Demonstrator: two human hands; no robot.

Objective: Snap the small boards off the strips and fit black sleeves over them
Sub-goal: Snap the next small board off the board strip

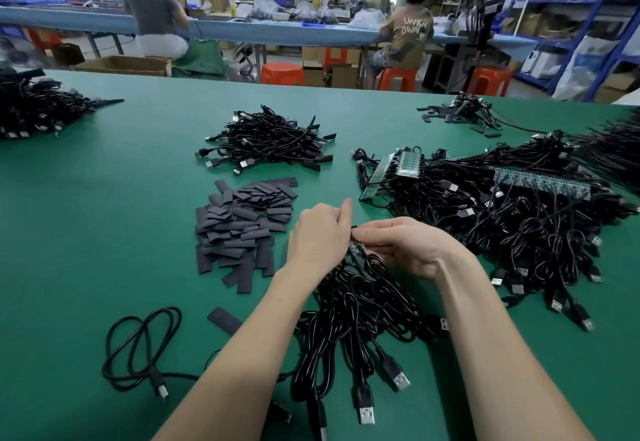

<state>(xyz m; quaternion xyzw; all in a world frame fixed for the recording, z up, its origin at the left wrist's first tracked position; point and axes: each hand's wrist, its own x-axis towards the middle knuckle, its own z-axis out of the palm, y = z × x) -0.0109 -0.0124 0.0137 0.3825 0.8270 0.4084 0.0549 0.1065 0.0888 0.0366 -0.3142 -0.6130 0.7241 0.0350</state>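
I see two bare forearms, no sleeve reaching into view on either, ending in the left hand (317, 238) and the right hand (408, 246), both ungloved, with no ring, watch or band showing, and short, plain nails on the fingers (346, 210).

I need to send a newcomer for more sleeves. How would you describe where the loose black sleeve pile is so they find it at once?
On the green table, look just left of the person's left hand. The sleeve pile lies there, in front of the coiled cable bundle. Unlike the tangled cable heaps around it, it is a heap of short, flat, matte strips with no wires or plugs.
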